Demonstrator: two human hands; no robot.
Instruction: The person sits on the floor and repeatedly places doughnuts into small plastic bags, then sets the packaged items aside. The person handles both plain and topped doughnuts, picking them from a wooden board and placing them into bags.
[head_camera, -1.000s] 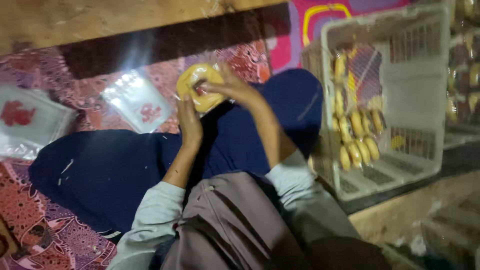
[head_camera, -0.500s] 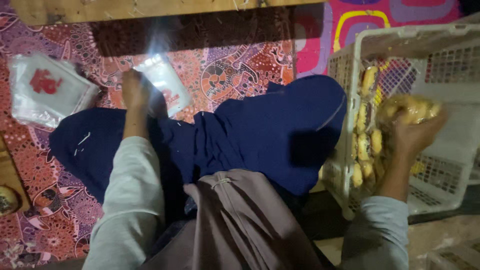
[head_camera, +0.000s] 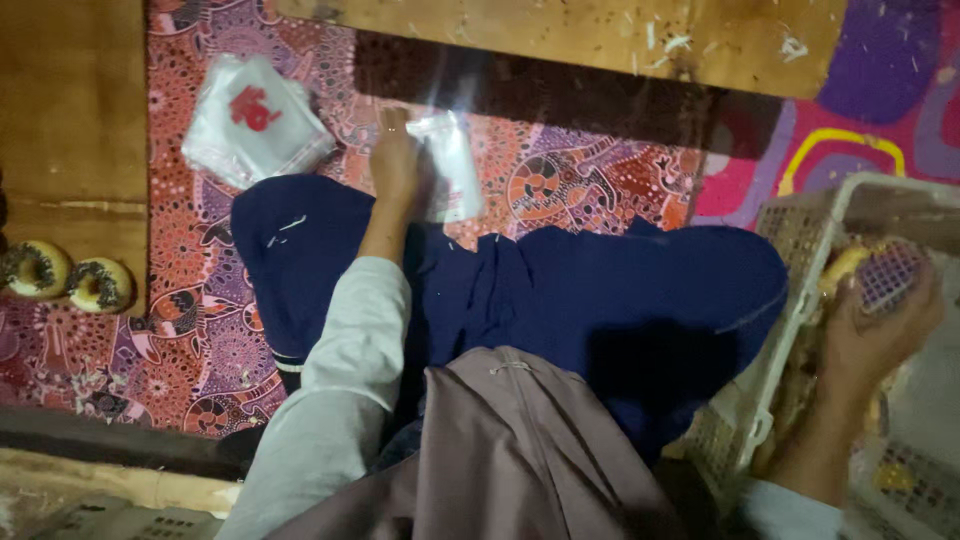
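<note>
- Clear plastic bag (head_camera: 450, 165) lies flat on the patterned mat (head_camera: 590, 180); thin, limp, slippery, so best pinched at an edge.
- Left hand (head_camera: 395, 160) rests spread on it.
- Right hand (head_camera: 880, 320), well apart, is closed on a soft doughnut (head_camera: 845, 265) over the white crate (head_camera: 800, 240).

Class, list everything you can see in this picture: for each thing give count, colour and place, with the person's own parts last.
Stack of clear bags: one, clear with a red mark, upper left on the mat.
Small clear bag: one, clear, beside the left hand.
Ring pastries: two, pale with dark sprinkles, left edge.
Patterned mat: one, red and purple, on the floor.
Wooden plank: one, brown, top.
Plastic basket: one, white, right.
Blue skirt: one, dark blue, centre.
Left hand: on the mat, touching the small clear bag.
Right hand: inside the plastic basket; what it grips is unclear.
</note>
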